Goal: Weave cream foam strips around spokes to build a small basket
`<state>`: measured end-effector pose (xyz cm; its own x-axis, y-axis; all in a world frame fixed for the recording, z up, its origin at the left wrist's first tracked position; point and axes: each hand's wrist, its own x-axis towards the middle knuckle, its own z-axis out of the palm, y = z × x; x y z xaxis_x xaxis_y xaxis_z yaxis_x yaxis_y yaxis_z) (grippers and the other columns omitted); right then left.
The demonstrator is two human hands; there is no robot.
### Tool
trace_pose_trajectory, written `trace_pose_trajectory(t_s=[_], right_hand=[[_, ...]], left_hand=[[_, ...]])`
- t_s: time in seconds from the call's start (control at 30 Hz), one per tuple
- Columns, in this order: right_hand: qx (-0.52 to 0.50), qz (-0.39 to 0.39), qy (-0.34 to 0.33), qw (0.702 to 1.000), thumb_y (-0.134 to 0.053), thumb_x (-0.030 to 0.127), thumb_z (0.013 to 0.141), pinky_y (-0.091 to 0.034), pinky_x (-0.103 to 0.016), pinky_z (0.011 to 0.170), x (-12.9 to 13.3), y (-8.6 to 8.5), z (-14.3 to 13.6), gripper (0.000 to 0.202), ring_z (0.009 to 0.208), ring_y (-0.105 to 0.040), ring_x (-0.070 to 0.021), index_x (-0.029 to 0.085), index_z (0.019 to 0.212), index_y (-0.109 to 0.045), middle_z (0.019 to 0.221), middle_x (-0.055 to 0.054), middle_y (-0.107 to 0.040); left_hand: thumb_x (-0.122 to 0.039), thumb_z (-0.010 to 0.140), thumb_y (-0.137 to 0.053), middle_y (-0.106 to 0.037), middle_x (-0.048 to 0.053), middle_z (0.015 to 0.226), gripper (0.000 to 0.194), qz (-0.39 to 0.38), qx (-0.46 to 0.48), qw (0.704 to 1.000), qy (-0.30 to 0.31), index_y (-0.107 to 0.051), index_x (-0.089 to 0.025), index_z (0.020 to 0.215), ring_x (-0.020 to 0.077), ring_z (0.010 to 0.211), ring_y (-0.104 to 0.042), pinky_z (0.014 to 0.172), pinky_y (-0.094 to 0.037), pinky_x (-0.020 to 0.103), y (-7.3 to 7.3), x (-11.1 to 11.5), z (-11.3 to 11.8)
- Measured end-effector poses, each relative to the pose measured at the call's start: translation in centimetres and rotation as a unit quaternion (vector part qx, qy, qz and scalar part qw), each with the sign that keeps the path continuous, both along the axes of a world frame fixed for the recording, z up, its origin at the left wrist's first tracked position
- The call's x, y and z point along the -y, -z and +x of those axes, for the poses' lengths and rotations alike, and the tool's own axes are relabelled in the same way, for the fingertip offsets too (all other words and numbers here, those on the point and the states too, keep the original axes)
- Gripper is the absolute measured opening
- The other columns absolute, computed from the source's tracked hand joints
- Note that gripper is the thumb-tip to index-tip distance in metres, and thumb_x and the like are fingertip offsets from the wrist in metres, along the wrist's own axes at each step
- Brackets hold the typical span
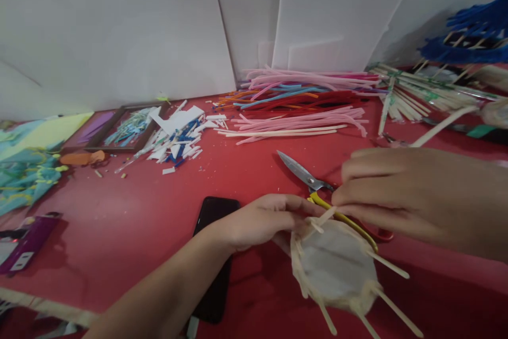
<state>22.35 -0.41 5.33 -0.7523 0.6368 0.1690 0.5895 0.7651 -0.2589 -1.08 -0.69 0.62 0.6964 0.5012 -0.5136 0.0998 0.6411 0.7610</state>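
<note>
My left hand (273,217) grips the upper left edge of a round whitish disc (333,262), its fingers partly hidden behind the rim. Pale flat wooden sticks (391,265) stick out around the disc, fixed along its edge with what looks like cream tape. My right hand (397,196) has its fingers pressed together at the disc's top, on the end of a short pale strip (326,216); whether that is tape or a stick I cannot tell. Scissors (301,170) with yellow and red handles lie partly beneath the right hand and the disc.
On the red table (138,233) a black phone (214,275) lies under my left forearm. Pipe cleaners (301,117) are piled at the back. White and blue scraps (178,133) lie beside a brown tray (135,143). Bundled sticks (408,95) and a blue fuzzy object (472,48) sit back right.
</note>
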Motion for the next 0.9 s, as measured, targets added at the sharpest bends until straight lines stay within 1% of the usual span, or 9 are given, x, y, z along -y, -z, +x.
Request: trace_pose_trajectory(t_s=[0.07,0.13,0.23,0.37,0.47,0.57,0.7,0.8,0.9], right_hand=[[-0.009,-0.084,-0.026,0.996,-0.032,0.049,0.101,-0.053,-0.033,0.058,-0.2,-0.3,0.4,0.045,0.067,-0.065,-0.0203,0.036,0.076,-0.067,0.075,-0.005,-0.070],[-0.015,-0.122,0.003,0.992,-0.044,0.046,0.097,-0.048,-0.032,0.050,-0.4,-0.6,0.9,0.034,0.059,-0.060,-0.0188,0.034,0.071,-0.061,0.069,-0.004,-0.066],[-0.014,-0.162,0.020,0.986,-0.051,0.042,0.093,-0.042,-0.031,0.046,-0.4,-0.8,1.4,0.031,0.050,-0.054,-0.0164,0.031,0.064,-0.056,0.060,-0.001,-0.061],[0.004,-0.199,0.046,0.979,-0.052,0.044,0.091,-0.037,-0.031,0.049,-0.5,-0.5,0.9,0.031,0.049,-0.053,-0.0144,0.029,0.064,-0.060,0.057,0.000,-0.061],[0.016,-0.216,0.054,0.975,-0.048,0.047,0.091,-0.033,-0.030,0.050,-0.5,-0.3,0.3,0.035,0.050,-0.052,-0.0133,0.027,0.067,-0.064,0.058,0.001,-0.063],[0.029,-0.227,0.056,0.972,-0.045,0.046,0.091,-0.032,-0.030,0.052,-0.6,-0.3,0.2,0.037,0.051,-0.052,-0.0138,0.024,0.069,-0.066,0.060,0.000,-0.063],[0.015,-0.230,0.032,0.973,-0.047,0.039,0.093,-0.035,-0.029,0.056,-0.6,-0.5,0.0,0.032,0.058,-0.058,-0.0146,0.025,0.075,-0.070,0.066,0.000,-0.066],[0.015,-0.217,0.025,0.976,-0.048,0.033,0.094,-0.037,-0.028,0.057,-0.4,-0.5,-0.3,0.029,0.061,-0.060,-0.0138,0.026,0.076,-0.070,0.068,0.001,-0.067],[0.012,-0.189,0.011,0.982,-0.045,0.034,0.097,-0.040,-0.027,0.057,-0.3,-0.3,0.1,0.034,0.062,-0.061,-0.0125,0.027,0.078,-0.072,0.069,0.001,-0.067]], left_hand=[[-0.013,0.067,-0.062,-0.070,0.003,0.085,0.034,-0.002,0.002,1.000,-0.018,-0.076,-0.019,0.097,0.0115,0.065,-0.064,0.056,-0.046,0.021,0.1,0.0,0.0],[-0.013,0.067,-0.061,-0.071,0.003,0.087,0.036,-0.005,0.011,0.999,-0.030,-0.077,-0.019,0.099,0.0124,0.067,-0.065,0.056,-0.048,0.021,0.2,0.0,0.0],[-0.013,0.067,-0.062,-0.071,0.004,0.089,0.036,-0.009,0.029,0.999,-0.036,-0.077,-0.019,0.099,0.0125,0.068,-0.065,0.055,-0.048,0.020,0.5,-0.1,0.0],[-0.014,0.066,-0.065,-0.071,0.006,0.091,0.038,-0.019,0.041,0.998,-0.040,-0.076,-0.018,0.102,0.0132,0.069,-0.066,0.056,-0.050,0.021,0.7,-0.2,0.0],[-0.018,0.067,-0.071,-0.071,0.005,0.092,0.039,-0.019,0.050,0.998,-0.034,-0.075,-0.017,0.106,0.0134,0.070,-0.066,0.059,-0.052,0.022,0.6,-0.2,-0.1],[-0.022,0.073,-0.076,-0.069,0.004,0.090,0.036,0.002,0.056,0.998,-0.014,-0.074,-0.017,0.109,0.0101,0.068,-0.064,0.058,-0.049,0.018,0.4,0.0,-0.2],[-0.023,0.079,-0.077,-0.068,0.002,0.093,0.032,0.039,0.047,0.998,0.012,-0.073,-0.020,0.111,0.0090,0.071,-0.064,0.062,-0.051,0.019,0.5,0.2,-0.3],[-0.021,0.080,-0.076,-0.070,0.002,0.095,0.036,0.051,0.044,0.997,0.029,-0.072,-0.023,0.115,0.0103,0.075,-0.066,0.066,-0.053,0.021,0.7,0.2,-0.3],[-0.020,0.079,-0.076,-0.073,0.002,0.096,0.037,0.063,0.032,0.997,0.033,-0.074,-0.024,0.116,0.0112,0.076,-0.067,0.068,-0.054,0.022,0.7,0.2,-0.3]])
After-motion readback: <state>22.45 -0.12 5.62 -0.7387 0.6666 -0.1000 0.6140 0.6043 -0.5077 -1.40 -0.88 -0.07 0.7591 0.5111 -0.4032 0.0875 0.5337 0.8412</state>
